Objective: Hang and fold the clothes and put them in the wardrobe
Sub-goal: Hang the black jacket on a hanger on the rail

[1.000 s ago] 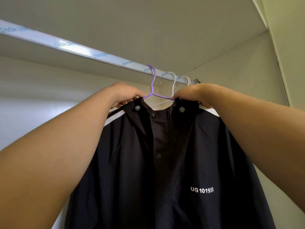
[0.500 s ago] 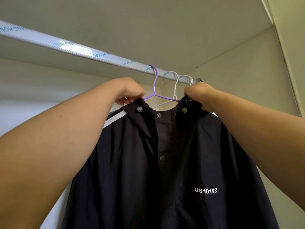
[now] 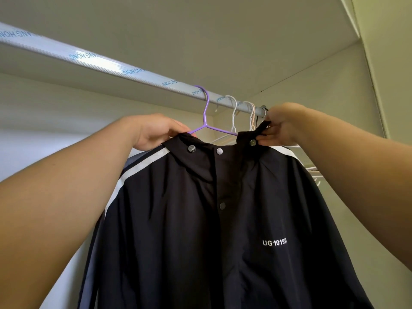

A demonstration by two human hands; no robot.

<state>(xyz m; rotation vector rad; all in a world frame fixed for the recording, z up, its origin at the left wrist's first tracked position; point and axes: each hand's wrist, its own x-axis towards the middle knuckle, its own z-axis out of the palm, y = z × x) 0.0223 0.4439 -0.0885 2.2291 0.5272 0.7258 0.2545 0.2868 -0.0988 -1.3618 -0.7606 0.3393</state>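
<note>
At frame centre the dark jacket [image 3: 200,219] hung on the purple hanger [image 3: 206,112] hooked over the rail [image 3: 111,63], the left hand [image 3: 156,130] gripping its collar and the right hand [image 3: 283,126] pinching the collar tab, apparently to square it.

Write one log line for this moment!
jacket: on purple hanger, hooked over rail | left hand: holds collar | right hand: pinches collar

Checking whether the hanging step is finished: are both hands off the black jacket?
No: the left hand grips the black jacket by one side of its collar, and the right hand pinches the other side.
</note>
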